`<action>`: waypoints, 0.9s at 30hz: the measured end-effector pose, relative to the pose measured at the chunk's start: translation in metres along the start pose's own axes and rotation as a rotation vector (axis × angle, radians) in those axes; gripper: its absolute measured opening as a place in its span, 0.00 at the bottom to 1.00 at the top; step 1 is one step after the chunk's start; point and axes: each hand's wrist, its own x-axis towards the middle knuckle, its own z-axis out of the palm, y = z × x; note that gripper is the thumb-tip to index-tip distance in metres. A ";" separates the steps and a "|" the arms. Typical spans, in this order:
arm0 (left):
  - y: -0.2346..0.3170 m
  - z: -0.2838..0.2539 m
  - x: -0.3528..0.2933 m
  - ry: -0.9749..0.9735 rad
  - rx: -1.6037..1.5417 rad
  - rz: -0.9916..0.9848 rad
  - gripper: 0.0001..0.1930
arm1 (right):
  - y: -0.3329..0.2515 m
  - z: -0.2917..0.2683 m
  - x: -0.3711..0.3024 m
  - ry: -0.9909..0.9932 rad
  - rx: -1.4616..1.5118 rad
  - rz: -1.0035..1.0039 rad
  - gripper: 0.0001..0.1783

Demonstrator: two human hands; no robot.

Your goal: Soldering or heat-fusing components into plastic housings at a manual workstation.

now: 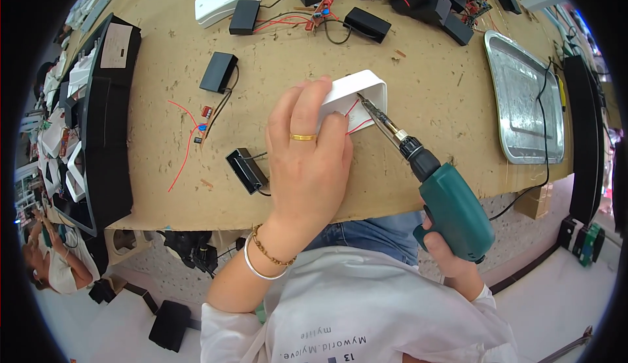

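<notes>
Cardboard-covered table [418, 69]: left hand [307, 160] clamps white plastic housing [356, 98] near its front edge; right hand [451, 261], fist closed, grips green electric screwdriver [451, 209], tip apparently inside.

White casing [356, 98] smooth matt plastic; green driver [456, 211] semi-gloss plastic; tray [523, 101] at right brushed metal; tabletop [425, 55] rough cardboard.

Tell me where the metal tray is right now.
In the head view, the metal tray lies on the table's right side, right of the white housing.
</notes>
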 end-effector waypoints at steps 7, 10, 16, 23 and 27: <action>-0.001 0.000 -0.001 -0.010 -0.008 -0.011 0.08 | -0.001 -0.001 -0.003 0.041 0.065 0.087 0.16; -0.001 0.001 -0.002 -0.017 0.001 -0.012 0.08 | -0.001 0.002 -0.003 0.064 0.074 0.086 0.15; 0.000 0.000 -0.001 -0.035 0.020 -0.008 0.10 | -0.001 -0.002 0.000 0.021 0.046 0.057 0.15; 0.000 0.000 -0.001 -0.033 0.012 -0.008 0.10 | -0.002 -0.002 0.000 0.023 0.034 0.047 0.16; 0.000 -0.001 -0.001 -0.042 0.000 -0.020 0.11 | -0.002 -0.002 0.000 0.029 0.047 0.048 0.16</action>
